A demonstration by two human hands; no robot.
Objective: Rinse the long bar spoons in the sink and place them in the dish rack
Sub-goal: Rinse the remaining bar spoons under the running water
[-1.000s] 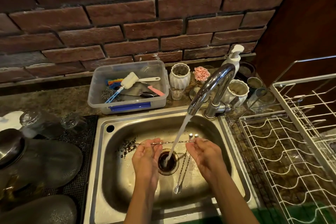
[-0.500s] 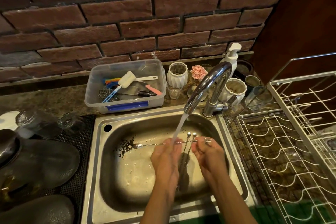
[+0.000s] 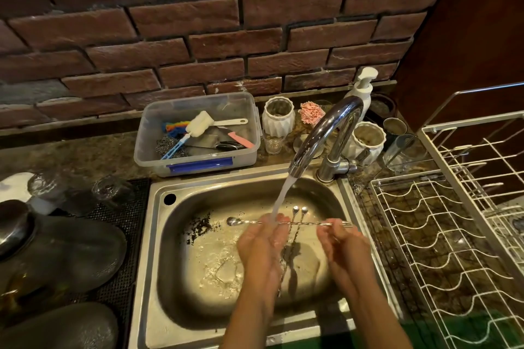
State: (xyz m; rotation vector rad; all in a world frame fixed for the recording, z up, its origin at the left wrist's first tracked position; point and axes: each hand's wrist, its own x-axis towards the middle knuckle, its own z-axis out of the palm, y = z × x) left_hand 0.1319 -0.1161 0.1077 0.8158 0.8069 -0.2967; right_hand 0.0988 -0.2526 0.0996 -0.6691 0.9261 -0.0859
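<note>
A long twisted bar spoon [image 3: 307,223] lies level across the steel sink [image 3: 198,278], bowl end pointing left, under the running water from the chrome tap [image 3: 326,133]. My left hand [image 3: 262,246] pinches the spoon's stem right where the water stream lands. My right hand [image 3: 344,249] pinches the stem near its right end. Two more bar spoons [image 3: 295,232] lie on the sink floor between my hands, partly hidden by them. The white wire dish rack [image 3: 442,235] stands to the right of the sink.
A clear plastic tub [image 3: 198,133] with brushes and scourers sits behind the sink. White ribbed cups [image 3: 278,116], a soap pump [image 3: 363,91] and glasses crowd round the tap. Dark debris [image 3: 200,228] lies on the sink floor. Dark plates and upturned glasses [image 3: 56,235] fill the left mat.
My left hand slid rightward along the spoon's stem into the water stream, and it now covers the drain. The spoon shifted right with both hands.
</note>
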